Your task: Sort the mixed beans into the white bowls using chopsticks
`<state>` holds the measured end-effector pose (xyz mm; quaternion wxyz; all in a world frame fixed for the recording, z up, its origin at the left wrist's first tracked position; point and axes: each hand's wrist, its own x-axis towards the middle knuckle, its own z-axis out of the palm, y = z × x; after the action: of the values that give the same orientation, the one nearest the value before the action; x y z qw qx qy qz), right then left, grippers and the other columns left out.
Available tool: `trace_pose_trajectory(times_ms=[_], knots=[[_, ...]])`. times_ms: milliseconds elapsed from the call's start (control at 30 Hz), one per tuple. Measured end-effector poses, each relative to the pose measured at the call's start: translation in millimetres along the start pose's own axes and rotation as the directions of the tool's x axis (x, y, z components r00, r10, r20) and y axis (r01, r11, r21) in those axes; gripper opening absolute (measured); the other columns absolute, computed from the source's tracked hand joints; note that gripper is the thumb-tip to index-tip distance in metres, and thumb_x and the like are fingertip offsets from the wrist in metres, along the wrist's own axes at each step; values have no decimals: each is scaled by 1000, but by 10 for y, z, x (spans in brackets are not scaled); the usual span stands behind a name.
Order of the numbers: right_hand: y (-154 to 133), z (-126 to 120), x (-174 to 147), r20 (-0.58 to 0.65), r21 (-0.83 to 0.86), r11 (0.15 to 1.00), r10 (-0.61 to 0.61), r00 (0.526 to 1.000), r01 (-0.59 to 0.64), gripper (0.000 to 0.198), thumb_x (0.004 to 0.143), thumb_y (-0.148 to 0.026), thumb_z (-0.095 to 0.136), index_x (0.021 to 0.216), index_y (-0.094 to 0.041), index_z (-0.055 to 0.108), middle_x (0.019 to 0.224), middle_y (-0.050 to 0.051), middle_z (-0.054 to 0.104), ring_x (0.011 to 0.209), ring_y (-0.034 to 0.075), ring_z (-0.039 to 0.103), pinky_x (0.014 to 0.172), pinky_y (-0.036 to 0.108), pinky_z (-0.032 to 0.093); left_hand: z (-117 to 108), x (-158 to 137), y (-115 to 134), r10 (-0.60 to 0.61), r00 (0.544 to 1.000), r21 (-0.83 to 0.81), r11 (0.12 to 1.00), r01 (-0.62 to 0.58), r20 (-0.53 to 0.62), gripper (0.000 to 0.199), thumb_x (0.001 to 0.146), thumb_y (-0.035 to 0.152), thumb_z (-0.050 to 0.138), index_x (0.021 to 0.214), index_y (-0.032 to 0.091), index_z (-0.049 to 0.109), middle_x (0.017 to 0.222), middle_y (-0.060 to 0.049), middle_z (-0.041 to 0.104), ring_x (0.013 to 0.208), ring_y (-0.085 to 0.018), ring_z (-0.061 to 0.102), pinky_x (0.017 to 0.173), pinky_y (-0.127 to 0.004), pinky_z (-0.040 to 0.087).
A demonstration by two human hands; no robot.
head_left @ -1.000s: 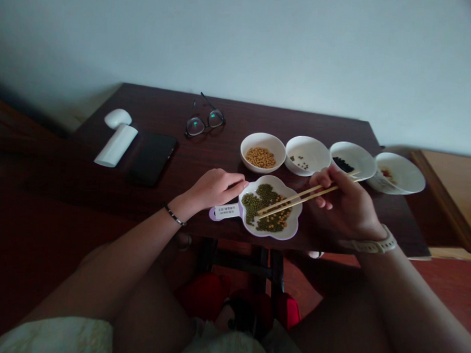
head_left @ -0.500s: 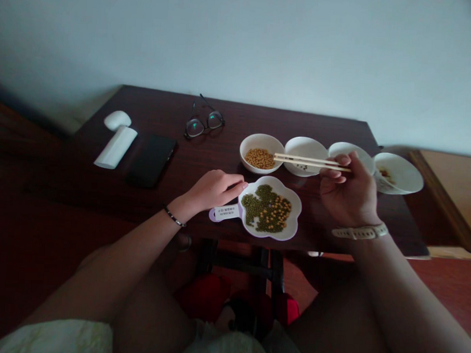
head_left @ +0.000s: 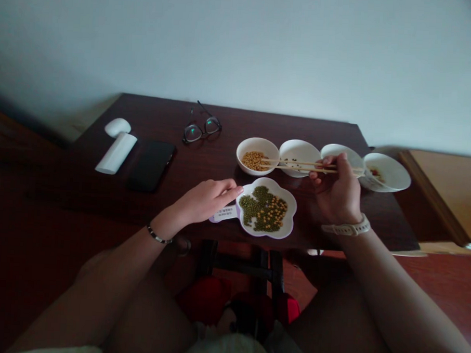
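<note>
Near the front edge of the counter (head_left: 205, 165), the flower-shaped dish (head_left: 289, 222) holds yellow beans (head_left: 279, 205) unsorted among green beans (head_left: 253, 208); the left hand (head_left: 205, 198) touches its rim, grip undeterminable. The right hand (head_left: 338, 194) holds chopsticks (head_left: 304, 169), tips at the leftmost bowl (head_left: 256, 144), where yellow beans lie separated.
</note>
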<state>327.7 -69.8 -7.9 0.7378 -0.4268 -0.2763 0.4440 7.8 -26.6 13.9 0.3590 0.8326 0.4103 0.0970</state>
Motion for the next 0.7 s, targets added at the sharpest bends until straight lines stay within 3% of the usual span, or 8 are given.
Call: trace_pose_trajectory(times_ms=[167,333,500,700], knots=[[-59,-80,-50,12,6,1000,10,1000,-10,41,100,-55,81,80,-22,67,80,-1,67,61,8,67,46,15,52,178,-270,173,-150,988,11,989,151,-37,40,115,57,43,107,24,65,69,0,72,65,-21,70,64,-31,41],[-78,-129,-92,28,31,1000,3,1000,-3,43,99,-55,82,79,-21,66,80,-1,66,61,8,65,47,16,52,405,-282,199,-150,965,246,948,203,-216,39,114,55,49,119,21,67,87,-9,81,77,-28,77,66,-33,41],[-73,-187,-124,56,40,999,-4,998,2,41,96,-55,85,80,-20,69,79,-1,67,61,9,66,46,16,52,435,-202,203,-152,961,385,893,234,-232,40,115,48,43,123,21,70,94,-14,82,81,-31,77,67,-35,40],[-85,-267,-134,50,84,996,-6,999,2,42,91,-55,90,79,-20,70,77,-1,69,61,9,66,46,16,54,401,-139,218,-131,967,281,941,191,-219,32,113,46,49,110,22,70,87,-10,80,74,-27,74,63,-33,34]])
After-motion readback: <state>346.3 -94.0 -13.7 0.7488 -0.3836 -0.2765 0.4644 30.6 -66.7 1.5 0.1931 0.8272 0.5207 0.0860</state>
